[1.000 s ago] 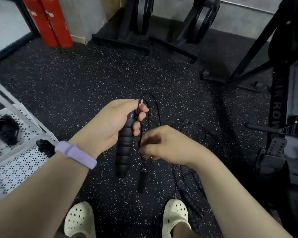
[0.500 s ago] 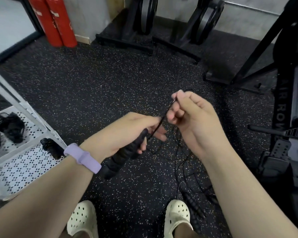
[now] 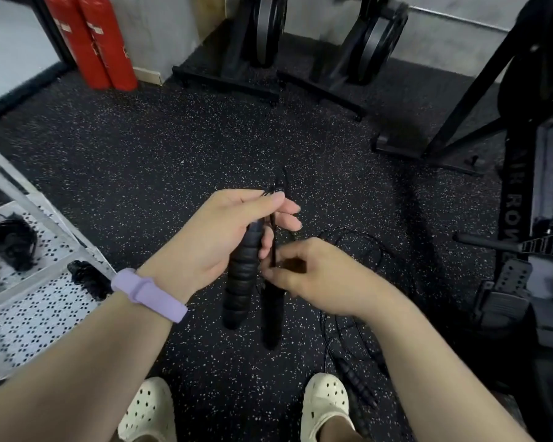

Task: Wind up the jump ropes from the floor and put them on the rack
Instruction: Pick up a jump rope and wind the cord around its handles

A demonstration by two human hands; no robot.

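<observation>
Head view. Left hand [image 3: 224, 237]: closed round the upper part of a ribbed black handle [image 3: 241, 279], which hangs downward below the fist; a lilac wristband [image 3: 149, 295] is worn on that wrist. Right hand [image 3: 313, 275]: fingers curled, the thin black cord [image 3: 272, 240] pinched just beside the handle; the cord is seen running up to the left thumb. A second black handle [image 3: 272, 317] hangs below the right hand, close to the first.

Another jump rope [image 3: 358, 387] is left on the speckled black floor [image 3: 160, 161], its cord looped behind the right forearm and one ribbed handle lying just beside the right cream clog [image 3: 324, 406]. The left clog [image 3: 147, 413] is seen at the bottom edge.

The white perforated rack [image 3: 42, 311] is placed at the left edge; dark bundles [image 3: 12, 240] are stored on it, and a further dark item [image 3: 85, 277] sits at its rim; what it is cannot be told.

Surroundings: two red cylinders [image 3: 93, 43] against the far wall, two black wheeled machines [image 3: 265, 30] beside them, a black rowing machine [image 3: 524, 237] at the right.

Compared with half a second ago: the right hand has been lowered from above the left fist to below it, and the held handle has been turned from slanted to nearly upright.
</observation>
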